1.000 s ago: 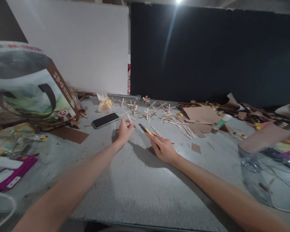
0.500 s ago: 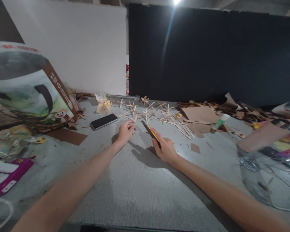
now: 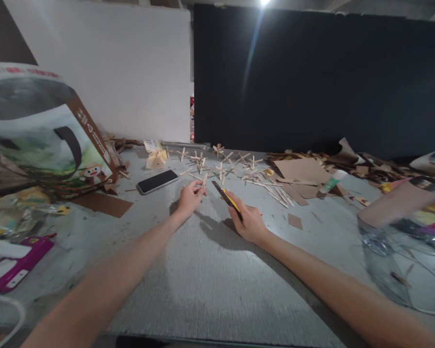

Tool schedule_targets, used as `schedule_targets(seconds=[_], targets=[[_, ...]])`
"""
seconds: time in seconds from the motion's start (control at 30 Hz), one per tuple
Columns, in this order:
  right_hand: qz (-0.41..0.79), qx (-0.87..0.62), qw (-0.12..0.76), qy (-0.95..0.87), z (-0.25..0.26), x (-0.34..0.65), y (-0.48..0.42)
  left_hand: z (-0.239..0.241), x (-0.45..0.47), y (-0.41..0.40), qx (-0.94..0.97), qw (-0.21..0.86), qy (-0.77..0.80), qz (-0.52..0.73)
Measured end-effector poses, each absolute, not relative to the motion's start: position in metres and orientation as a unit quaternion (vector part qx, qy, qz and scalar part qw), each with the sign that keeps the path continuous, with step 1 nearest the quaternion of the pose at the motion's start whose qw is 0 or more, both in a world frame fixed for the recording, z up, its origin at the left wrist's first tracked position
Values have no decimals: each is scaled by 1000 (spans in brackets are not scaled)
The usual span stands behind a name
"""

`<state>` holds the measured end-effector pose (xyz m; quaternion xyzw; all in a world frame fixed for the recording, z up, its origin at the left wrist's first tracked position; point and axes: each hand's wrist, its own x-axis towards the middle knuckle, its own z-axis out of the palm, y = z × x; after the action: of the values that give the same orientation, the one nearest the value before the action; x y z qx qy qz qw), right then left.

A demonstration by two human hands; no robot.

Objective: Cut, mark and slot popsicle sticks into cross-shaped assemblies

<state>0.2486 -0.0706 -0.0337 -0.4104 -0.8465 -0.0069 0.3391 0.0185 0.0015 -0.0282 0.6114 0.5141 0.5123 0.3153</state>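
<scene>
Pinched in the fingers of my left hand (image 3: pixel 189 198) is a thin wooden stick piece (image 3: pixel 205 180), pointing up; whether it is one strip or several joined is too small to tell. My right hand (image 3: pixel 251 223) is wrapped around a yellow and black utility knife (image 3: pixel 231 202), its dark blade end angled up and left toward the left hand, apart from the stick. Behind both hands lie several small crossed-stick pieces (image 3: pixel 221 170). Loose thin strips (image 3: pixel 278 194) are spread to the right of them.
A black phone (image 3: pixel 157 182) lies left of my left hand. Cardboard sheets (image 3: pixel 299 171) and a glue stick (image 3: pixel 332 182) are at the right, beside a clear plastic bottle (image 3: pixel 379 242). A large printed bag (image 3: pixel 32 140) and a purple device (image 3: pixel 20 266) occupy the left.
Both hands hold nearly the same pose, stick and knife still in them. The whole view has shifted very slightly.
</scene>
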Motion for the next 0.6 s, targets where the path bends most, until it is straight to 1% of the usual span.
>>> schedule_targets(seconds=[0.3, 0.5, 0.6], targets=[[-21, -406, 347, -845, -36, 251, -70, -29, 19, 1, 608, 322, 513, 513], [-24, -451, 296, -842, -38, 252, -67, -28, 18, 2, 601, 338, 506, 518], [10, -445, 329, -833, -38, 247, -65, -25, 17, 0, 601, 360, 492, 516]])
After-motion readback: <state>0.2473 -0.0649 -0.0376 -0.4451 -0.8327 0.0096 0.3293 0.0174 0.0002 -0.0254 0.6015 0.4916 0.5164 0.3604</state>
